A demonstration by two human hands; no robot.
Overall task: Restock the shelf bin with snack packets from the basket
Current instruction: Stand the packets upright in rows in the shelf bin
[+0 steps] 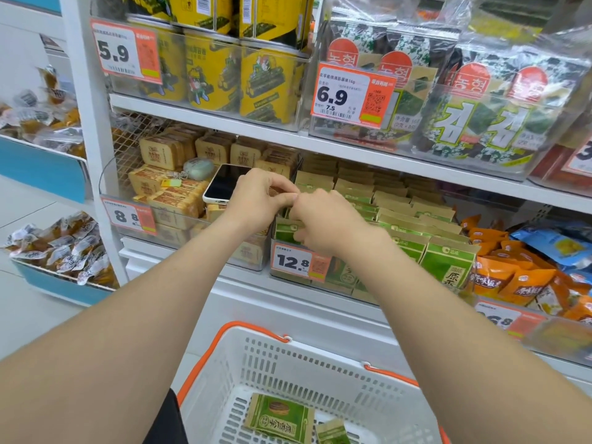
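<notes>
Basket (320, 373) holds two green packets (278, 418) (unshelved); left hand (256, 200) and right hand (323, 219) pinch tops of binned packets (400, 219) in shelf bin (344, 278), likely squaring the row.

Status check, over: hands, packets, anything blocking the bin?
Left hand pinches a packet top at the shelf bin; right hand beside it, grip unclear. Two green packets left in the basket. Phone on the neighbouring bin, not blocking.

White shop shelving (80, 91) — pale tiled floor (28, 318), blue-fronted racks (41, 176) at left.

Packets (278, 418) in basket (304, 363) below shelf bin (346, 278)
</notes>
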